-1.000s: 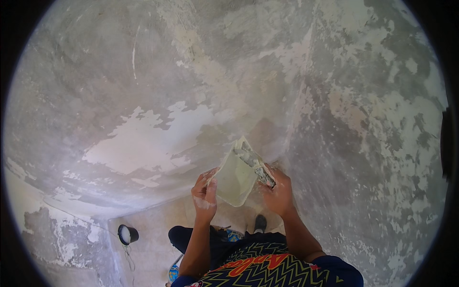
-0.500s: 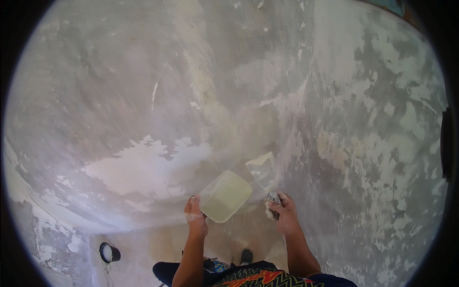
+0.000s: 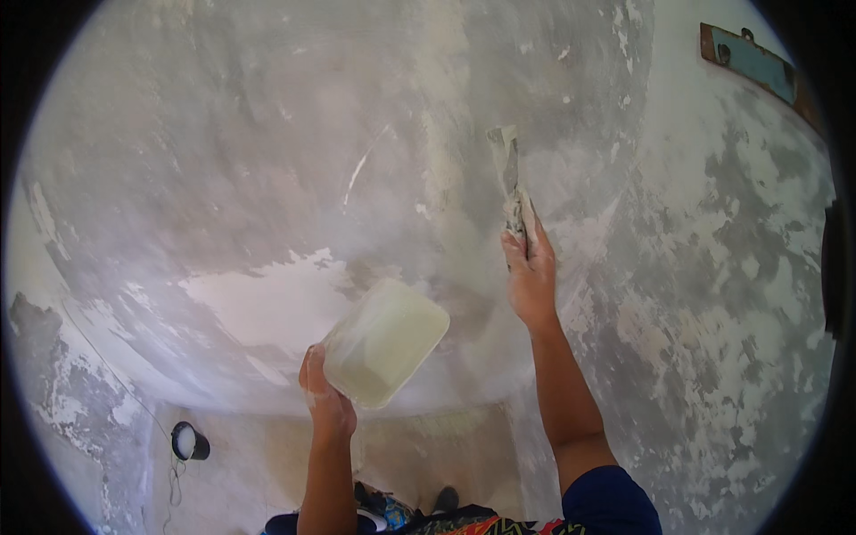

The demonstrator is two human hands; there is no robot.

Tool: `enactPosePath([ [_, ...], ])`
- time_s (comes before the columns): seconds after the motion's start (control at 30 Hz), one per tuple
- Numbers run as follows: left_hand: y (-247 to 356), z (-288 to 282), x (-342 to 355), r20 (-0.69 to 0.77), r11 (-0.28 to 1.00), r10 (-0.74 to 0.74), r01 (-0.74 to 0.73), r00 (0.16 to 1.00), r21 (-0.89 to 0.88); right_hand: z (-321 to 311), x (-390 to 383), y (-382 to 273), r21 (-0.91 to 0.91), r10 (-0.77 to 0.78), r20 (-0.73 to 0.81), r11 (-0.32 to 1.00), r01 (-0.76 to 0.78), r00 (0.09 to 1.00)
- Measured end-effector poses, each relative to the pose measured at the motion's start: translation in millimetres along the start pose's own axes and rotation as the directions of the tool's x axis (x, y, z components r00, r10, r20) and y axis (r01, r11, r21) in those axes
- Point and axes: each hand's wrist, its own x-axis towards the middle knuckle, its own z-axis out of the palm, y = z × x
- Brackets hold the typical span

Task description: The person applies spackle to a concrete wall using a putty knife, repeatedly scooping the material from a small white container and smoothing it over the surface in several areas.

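Note:
My left hand (image 3: 326, 392) grips the lower left side of a pale, rounded rectangular plastic tub (image 3: 386, 346), which is tilted. Pale plaster-like residue coats the inside of the tub. Raised to its right, my right hand (image 3: 530, 272) is closed round the handle of a putty knife (image 3: 508, 165). The blade points up and bears some pale filler; it is close to the wall (image 3: 294, 134), though whether it touches cannot be made out. White residue marks the fingers of both hands.
The grey wall has rough white patches, and a second patchy wall (image 3: 713, 312) meets it at a right-hand corner. A black bucket (image 3: 190, 441) with pale contents stands on the tiled floor (image 3: 241, 464) at lower left, beside a thin cord. A blue-green metal fixture (image 3: 753, 62) is at upper right.
My right hand has risen with the putty knife from beside the tub to higher on the wall. My left hand and the tub have shifted slightly left. The view has also shifted.

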Motion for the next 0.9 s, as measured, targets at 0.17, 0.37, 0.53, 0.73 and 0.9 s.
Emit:
enactPosePath([
  [0.17, 6.9, -7.7, 2.2, -0.053, 1.000, 0.000, -0.001, 0.999, -0.026, 39.9, 47.8, 15.3, -0.280, -0.553, -0.076, 0.810, 0.515, 0.830],
  [0.37, 11.0, 7.9, 7.5, -0.002, 0.996, 0.000, 0.000, 1.000, -0.089, 69.5, 75.4, 2.2, -0.560, -0.613, -0.054, 0.672, 0.484, 0.788],
  [0.53, -3.0, 20.1, 8.3, -0.028, 0.976, -0.023, 0.017, 0.999, -0.216, 74.9, 73.0, 47.8, -0.727, -0.618, 0.081, 0.500, 0.471, 0.782],
  [0.73, -35.5, -5.3, 13.5, 0.015, 0.978, -0.089, 0.090, 0.996, -0.190, 61.1, 6.7, 74.8, -0.687, -0.510, 0.102, 0.585, 0.432, 0.854],
  [0.9, -20.4, -20.7, 16.6, 0.010, 0.985, -0.067, 0.067, 0.998, -0.158, 55.9, 7.7, 1.0, -0.582, -0.571, 0.215, 0.576, 0.574, 0.792],
])
